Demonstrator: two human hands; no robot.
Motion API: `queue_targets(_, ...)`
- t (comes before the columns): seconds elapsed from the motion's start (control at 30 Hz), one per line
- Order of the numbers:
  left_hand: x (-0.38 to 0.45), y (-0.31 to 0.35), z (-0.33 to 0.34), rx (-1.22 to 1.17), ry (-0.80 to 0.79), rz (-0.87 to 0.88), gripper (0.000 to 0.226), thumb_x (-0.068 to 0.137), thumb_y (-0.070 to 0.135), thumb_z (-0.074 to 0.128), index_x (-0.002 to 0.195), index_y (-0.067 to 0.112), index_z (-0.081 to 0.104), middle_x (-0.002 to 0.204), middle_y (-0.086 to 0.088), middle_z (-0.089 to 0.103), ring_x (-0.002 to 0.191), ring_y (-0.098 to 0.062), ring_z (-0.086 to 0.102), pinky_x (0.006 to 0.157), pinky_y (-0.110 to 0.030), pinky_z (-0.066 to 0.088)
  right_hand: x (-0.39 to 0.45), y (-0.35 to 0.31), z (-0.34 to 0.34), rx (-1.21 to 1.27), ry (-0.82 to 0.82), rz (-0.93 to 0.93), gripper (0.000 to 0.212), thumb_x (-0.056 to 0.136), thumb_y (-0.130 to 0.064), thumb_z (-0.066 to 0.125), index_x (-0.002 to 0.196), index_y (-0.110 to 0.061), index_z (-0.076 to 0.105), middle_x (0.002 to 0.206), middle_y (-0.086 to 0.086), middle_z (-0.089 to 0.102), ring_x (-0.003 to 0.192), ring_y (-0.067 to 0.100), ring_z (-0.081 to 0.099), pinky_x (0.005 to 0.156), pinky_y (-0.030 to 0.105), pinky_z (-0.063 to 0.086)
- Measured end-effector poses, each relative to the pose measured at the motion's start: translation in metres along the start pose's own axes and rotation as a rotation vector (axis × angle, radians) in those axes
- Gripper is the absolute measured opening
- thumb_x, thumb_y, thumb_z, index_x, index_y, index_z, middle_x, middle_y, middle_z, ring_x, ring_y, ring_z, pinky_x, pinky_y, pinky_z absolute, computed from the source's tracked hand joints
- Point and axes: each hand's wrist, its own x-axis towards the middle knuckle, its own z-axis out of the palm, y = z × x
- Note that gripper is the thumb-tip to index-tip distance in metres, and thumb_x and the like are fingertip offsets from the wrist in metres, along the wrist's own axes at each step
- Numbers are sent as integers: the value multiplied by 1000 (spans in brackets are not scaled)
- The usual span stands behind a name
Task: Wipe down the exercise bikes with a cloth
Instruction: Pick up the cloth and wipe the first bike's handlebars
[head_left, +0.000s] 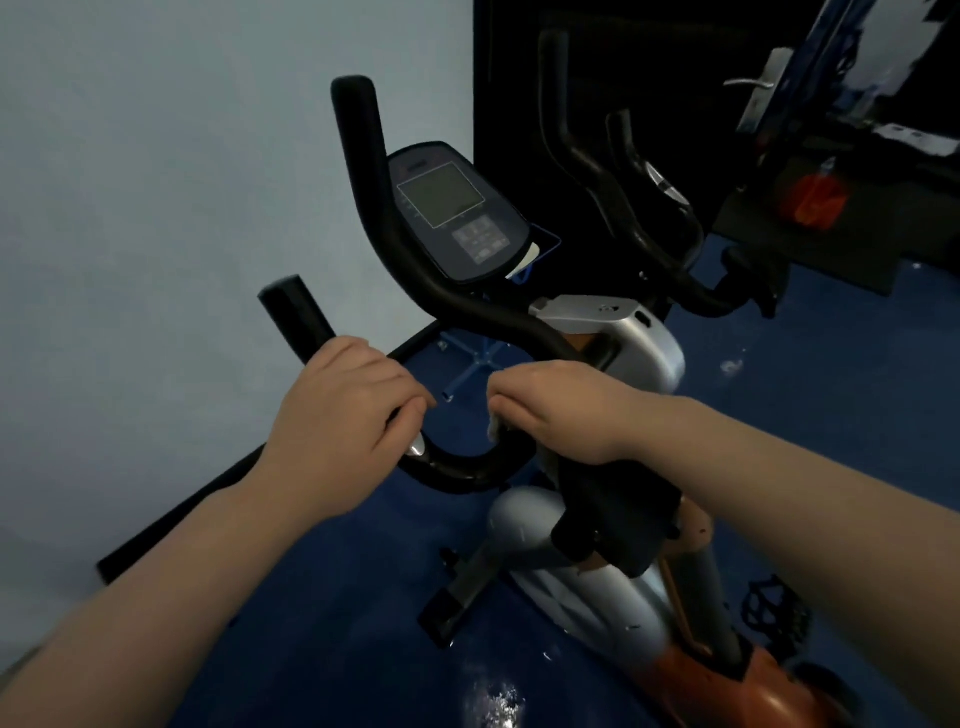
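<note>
The left hand (343, 415) curls round the black, foam-like handlebar (467, 306) of the exercise bike (613, 519), gripping the lower left stretch of the bar just above a small shiny metal sensor plate (415, 448). The right hand (561, 408) is closed over the same bar where it bends back toward the stem, fingers curled down, with a small pale scrap of cloth (493, 428) peeking out beneath the fingers, pressed against the bar. The handlebar is a smooth tube that sweeps in an S-curve, one tip rising upright at the top, another blunt end pointing out to the left. Between the bars sits a rounded dark console (457, 213) with a grey square screen and a block of buttons. Below, the bike's body is silver-grey moulded plastic with orange trim, standing on a glossy blue floor (337, 597). A pale, matte wall (156, 182) fills the left side. A second bike's black handlebars (639, 228) stand behind, near a door with a metal lever handle (753, 83).
</note>
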Motion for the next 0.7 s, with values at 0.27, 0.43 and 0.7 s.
queue_targets(0.27,-3,-19,-8,15,-87,205,40,99,32,33,89,21,70,85,10,66,82,-16,57,93,-30,36,2,-31,8,-3,67,261,23,101,-28,35,90,-19,54,93,0,61,86,21,57,83,41,46)
queue_targets(0.43,0,-38,-16,-2,-180,371,42,99,36,30,115,20,66,99,11,66,94,-13,58,101,-30,33,4,-63,26,-81,207,410,21,102,-27,35,97,-18,53,95,0,61,85,20,58,79,39,48)
queue_targets(0.7,2,-59,-24,78,-178,470,45,97,36,33,123,15,63,123,0,64,121,-20,55,116,-39,19,7,-107,63,-24,593,669,18,100,-23,37,96,-19,53,91,-4,59,79,15,55,64,27,39)
